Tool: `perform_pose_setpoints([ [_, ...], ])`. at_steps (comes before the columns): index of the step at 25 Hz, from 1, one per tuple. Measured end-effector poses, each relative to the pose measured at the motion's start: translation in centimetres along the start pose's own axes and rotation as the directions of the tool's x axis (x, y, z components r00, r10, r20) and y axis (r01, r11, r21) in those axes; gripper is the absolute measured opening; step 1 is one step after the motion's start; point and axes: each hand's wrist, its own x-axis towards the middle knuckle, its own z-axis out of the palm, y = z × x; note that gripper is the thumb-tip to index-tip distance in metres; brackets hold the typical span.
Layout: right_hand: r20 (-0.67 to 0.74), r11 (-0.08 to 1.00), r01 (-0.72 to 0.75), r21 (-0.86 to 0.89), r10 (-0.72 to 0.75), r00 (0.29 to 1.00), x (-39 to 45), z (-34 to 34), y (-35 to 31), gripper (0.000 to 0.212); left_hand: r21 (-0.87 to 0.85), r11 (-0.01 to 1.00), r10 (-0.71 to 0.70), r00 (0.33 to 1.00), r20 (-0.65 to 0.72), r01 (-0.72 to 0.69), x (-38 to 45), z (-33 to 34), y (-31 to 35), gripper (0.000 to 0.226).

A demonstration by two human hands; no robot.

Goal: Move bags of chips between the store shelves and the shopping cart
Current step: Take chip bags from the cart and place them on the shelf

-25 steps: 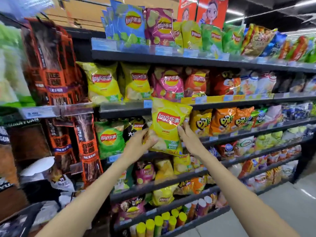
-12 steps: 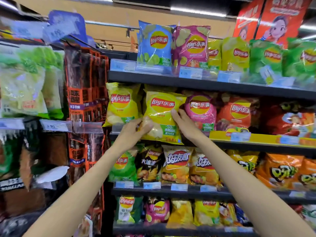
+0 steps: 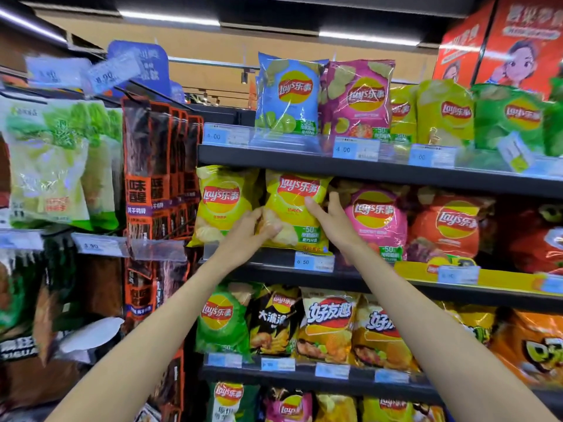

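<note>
A yellow Lay's chip bag (image 3: 294, 205) stands upright on the second shelf (image 3: 274, 260) from the top, between another yellow Lay's bag (image 3: 224, 202) and a pink one (image 3: 376, 217). My left hand (image 3: 248, 236) grips its lower left corner, thumb over the front. My right hand (image 3: 332, 217) holds its right edge, thumb on the front and fingers behind it. The shopping cart is out of view.
The top shelf (image 3: 304, 161) carries blue, pink, yellow and green Lay's bags just above my hands. A red bag (image 3: 451, 226) sits further right. Dark orange snack packs (image 3: 161, 178) hang on a rack at the left. Lower shelves hold several more chip bags.
Both hands lifted the yellow bag from in front of the lower shelves up onto the second shelf, sliding it back between the yellow and pink bags. My view tilted upward.
</note>
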Motion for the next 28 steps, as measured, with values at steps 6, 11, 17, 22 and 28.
perform_pose_setpoints([
  [6,-0.009,0.999,0.033,-0.013,-0.033,0.999,1.3,0.5,1.6,0.042,-0.003,1.000,-0.023,0.997,0.075,0.023,1.5,0.3,-1.3,0.067],
  [11,-0.042,0.997,0.059,-0.058,-0.062,0.997,1.0,0.1,2.7,0.038,0.071,0.998,-0.008,0.988,0.157,-0.004,2.3,0.9,-0.9,0.080],
  [17,-0.011,1.000,-0.020,0.012,0.020,1.000,0.7,-0.6,3.6,0.042,0.204,0.979,-0.075,0.957,0.279,0.018,2.4,0.8,-1.4,0.107],
  [22,-0.080,1.000,0.006,0.012,-0.005,0.997,0.4,0.6,4.3,0.049,0.271,0.963,-0.055,0.968,0.243,-0.013,1.8,0.8,-1.3,0.095],
  [28,-0.347,0.928,0.221,-0.299,-0.322,0.881,-1.3,1.3,4.3,0.077,0.394,0.912,0.123,0.992,0.003,-0.114,0.1,-0.1,-1.4,0.072],
])
